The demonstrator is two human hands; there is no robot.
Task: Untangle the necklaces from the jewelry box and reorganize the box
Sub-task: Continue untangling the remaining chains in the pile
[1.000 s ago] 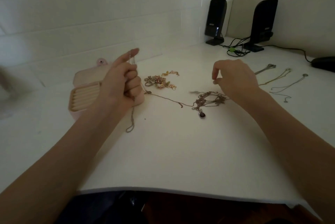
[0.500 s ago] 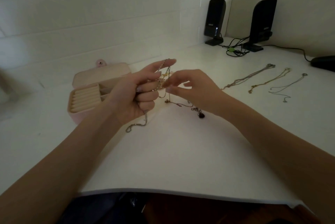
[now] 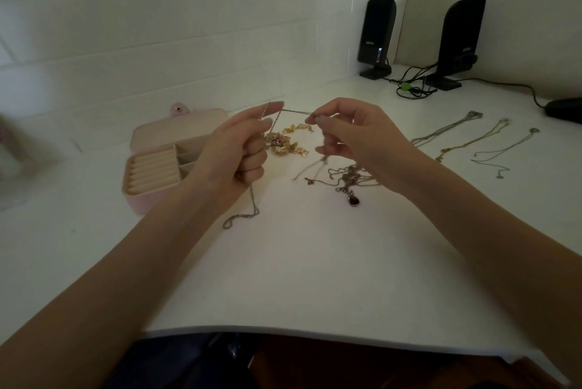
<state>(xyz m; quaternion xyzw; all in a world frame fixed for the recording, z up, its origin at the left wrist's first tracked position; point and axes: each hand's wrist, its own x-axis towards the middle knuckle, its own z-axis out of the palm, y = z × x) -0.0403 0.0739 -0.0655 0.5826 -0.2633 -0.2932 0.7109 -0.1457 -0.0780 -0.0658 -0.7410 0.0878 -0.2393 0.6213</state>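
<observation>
Untangling step in hand. Left hand (image 3: pixel 239 149) grips a silver chain (image 3: pixel 296 111), raised just right of the open pink jewelry box (image 3: pixel 163 168); right hand (image 3: pixel 352 133) pinches the same chain, a short span taut between the two grips. The tail drops to the table (image 3: pixel 299 262). Knotted necklaces (image 3: pixel 349 177) with a dark pendant lie right of the box; three straightened necklaces (image 3: pixel 472 140) lie farther right. Next move, by my reckoning: draw the chain free, lay it beside those three.

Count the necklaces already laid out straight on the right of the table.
3, side by side on the white table: a silver chain nearest the hands, a gold chain in the middle, a thin silver chain farthest right. None look hidden.
</observation>
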